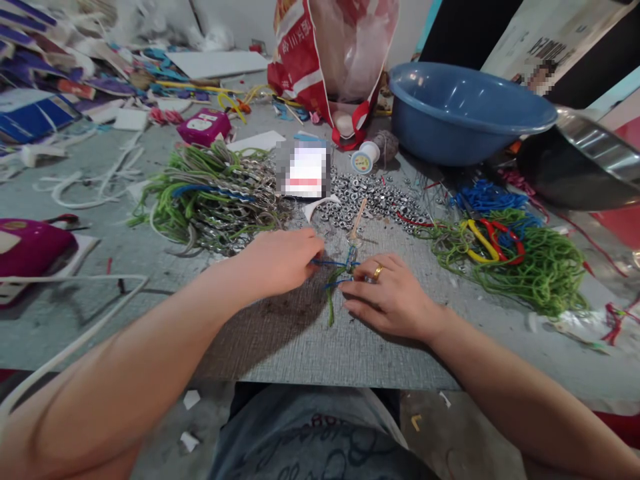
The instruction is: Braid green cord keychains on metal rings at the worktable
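Observation:
My left hand (283, 260) rests on the grey table (280, 340) with its fingers pinched on the end of a blue cord (330, 263). My right hand (393, 297), a gold ring on one finger, lies knuckles up with its fingers closed on the other end, where blue and green cords (332, 293) meet at a small metal piece (351, 259). A green cord end trails toward me between the hands. Just behind the hands lies a heap of small metal nuts (370, 197) with a thin wooden stick (358, 217) standing among them.
A pile of green cords with metal hooks (215, 197) lies at the left. Loose green, red, yellow and blue cords (520, 260) lie at the right. Behind are a blue basin (465, 110), a steel bowl (585, 163), a red-and-white bag (330, 60), a thread spool (365, 158) and a purple box (204, 127).

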The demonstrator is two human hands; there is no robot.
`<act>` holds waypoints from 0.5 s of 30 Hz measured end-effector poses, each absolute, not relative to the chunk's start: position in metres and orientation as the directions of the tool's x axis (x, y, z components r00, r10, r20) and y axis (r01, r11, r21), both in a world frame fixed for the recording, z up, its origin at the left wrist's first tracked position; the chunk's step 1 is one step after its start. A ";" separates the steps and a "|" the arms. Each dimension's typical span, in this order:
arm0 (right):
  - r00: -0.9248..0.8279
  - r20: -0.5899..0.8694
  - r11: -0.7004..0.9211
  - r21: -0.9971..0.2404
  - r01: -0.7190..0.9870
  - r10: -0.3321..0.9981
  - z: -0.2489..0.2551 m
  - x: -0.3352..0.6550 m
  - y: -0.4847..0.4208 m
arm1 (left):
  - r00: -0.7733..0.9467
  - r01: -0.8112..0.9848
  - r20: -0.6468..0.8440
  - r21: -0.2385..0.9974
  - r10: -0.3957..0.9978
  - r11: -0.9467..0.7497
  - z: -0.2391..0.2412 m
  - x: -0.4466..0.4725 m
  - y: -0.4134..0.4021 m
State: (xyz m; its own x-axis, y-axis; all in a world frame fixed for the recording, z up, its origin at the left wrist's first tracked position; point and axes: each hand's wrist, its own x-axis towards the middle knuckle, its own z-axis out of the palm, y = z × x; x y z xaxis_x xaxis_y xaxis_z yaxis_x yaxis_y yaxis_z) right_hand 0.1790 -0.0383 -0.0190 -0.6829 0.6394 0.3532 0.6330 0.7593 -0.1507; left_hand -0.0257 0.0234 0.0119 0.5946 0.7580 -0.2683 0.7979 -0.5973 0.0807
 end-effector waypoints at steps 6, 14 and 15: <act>-0.588 0.431 0.712 -0.221 0.666 0.684 -0.022 0.184 -0.033 | 0.589 0.808 -0.224 0.168 0.776 -0.565 0.010 -0.021 0.024; -0.426 0.474 0.610 -0.353 0.710 0.771 -0.019 0.183 -0.031 | 0.480 0.468 -0.299 0.882 0.825 0.047 0.014 -0.007 0.018; -0.419 0.463 0.599 -0.365 0.712 0.781 -0.019 0.183 -0.031 | 0.476 0.416 -0.334 0.900 0.814 0.126 0.013 -0.005 0.017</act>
State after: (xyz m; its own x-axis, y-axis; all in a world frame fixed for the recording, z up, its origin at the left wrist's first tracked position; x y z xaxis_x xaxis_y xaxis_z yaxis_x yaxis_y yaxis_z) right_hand 0.1826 -0.0308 -0.0189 -0.4194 0.7806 0.4635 0.7122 0.5995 -0.3652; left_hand -0.0050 0.0169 0.0127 0.4758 0.8138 -0.3337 0.4163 0.1259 0.9005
